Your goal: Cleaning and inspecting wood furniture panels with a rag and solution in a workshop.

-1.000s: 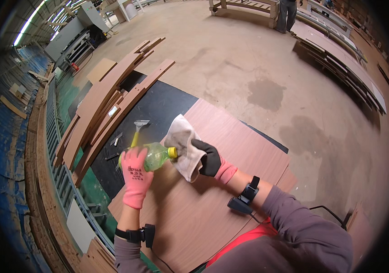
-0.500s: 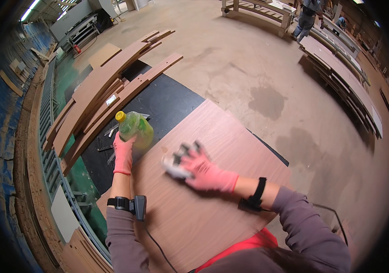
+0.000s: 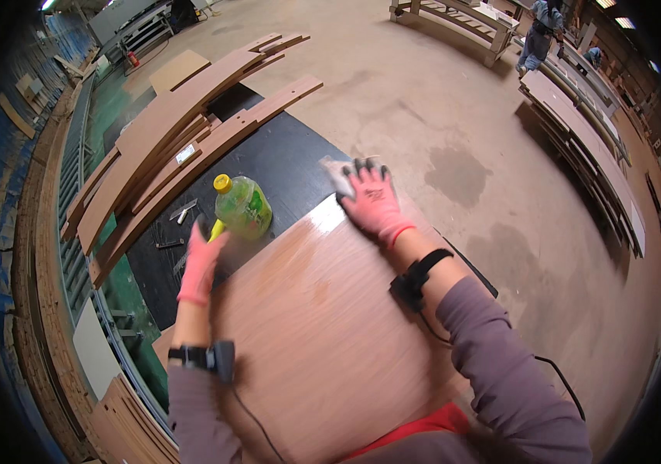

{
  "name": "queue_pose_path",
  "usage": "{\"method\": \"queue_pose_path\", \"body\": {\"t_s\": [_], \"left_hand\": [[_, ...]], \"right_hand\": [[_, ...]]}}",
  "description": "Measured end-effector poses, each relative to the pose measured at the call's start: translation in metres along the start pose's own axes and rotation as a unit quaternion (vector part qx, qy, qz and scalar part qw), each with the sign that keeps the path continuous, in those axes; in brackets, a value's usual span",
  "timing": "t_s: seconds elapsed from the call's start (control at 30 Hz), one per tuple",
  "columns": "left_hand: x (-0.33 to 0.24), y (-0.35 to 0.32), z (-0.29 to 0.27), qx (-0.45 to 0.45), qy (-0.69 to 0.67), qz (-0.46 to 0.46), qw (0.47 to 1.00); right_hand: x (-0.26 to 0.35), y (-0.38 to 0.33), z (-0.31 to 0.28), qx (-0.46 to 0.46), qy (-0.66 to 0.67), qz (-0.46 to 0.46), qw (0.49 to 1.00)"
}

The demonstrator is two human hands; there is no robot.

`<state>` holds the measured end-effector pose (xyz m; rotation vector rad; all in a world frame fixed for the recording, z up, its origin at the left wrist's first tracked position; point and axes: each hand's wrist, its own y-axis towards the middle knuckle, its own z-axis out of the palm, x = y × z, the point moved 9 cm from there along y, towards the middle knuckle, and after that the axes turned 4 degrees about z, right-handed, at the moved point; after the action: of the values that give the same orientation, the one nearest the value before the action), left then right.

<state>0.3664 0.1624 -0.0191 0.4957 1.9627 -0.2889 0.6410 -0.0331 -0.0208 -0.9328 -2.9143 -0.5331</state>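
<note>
My right hand [image 3: 371, 197], in a pink glove with dark fingertips, presses a white cloth [image 3: 338, 173] against the far corner of a wood-grain board [image 3: 299, 325]. Its fingers are spread over the cloth. A shiny wet streak and darker damp patches show on the board. My left hand [image 3: 203, 267], also gloved in pink, is open just beside a clear green bottle [image 3: 244, 209] with a yellow cap. Standing on the black surface [image 3: 299, 155], the bottle holds some liquid. A small yellow piece [image 3: 216, 230] shows between it and my left hand.
Long curved wooden pieces [image 3: 168, 116] are stacked at the far left, with small tools [image 3: 183, 210] lying nearby. A roller conveyor [image 3: 79, 178] runs along the left. Stacked panels [image 3: 578, 139] stand at the right, with a person [image 3: 539, 35] beyond them.
My right hand has swept the cloth away to the board's far corner, leaving a wet streak. My left hand has let go of the bottle, which now stands by itself.
</note>
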Motion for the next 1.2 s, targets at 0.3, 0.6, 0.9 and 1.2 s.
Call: {"method": "queue_pose_path", "body": {"t_s": [0.3,0.6,0.9,1.2], "left_hand": [[0.043,-0.202,-0.194,-0.170,0.055,-0.061,0.982],[0.062,-0.309,-0.183,-0.242,-0.049,-0.106,0.963],[0.034,-0.403,-0.165,-0.139,0.266,-0.100,0.949],[0.102,-0.545,-0.131,-0.196,0.290,-0.171,0.921]], "right_hand": [[0.033,-0.010,0.009,0.153,0.015,0.025,0.988],[0.263,-0.123,-0.002,0.181,0.229,-0.261,0.920],[0.264,-0.120,-0.001,0.158,0.253,-0.293,0.908],[0.123,-0.056,0.000,0.068,0.015,-0.098,0.993]]}}
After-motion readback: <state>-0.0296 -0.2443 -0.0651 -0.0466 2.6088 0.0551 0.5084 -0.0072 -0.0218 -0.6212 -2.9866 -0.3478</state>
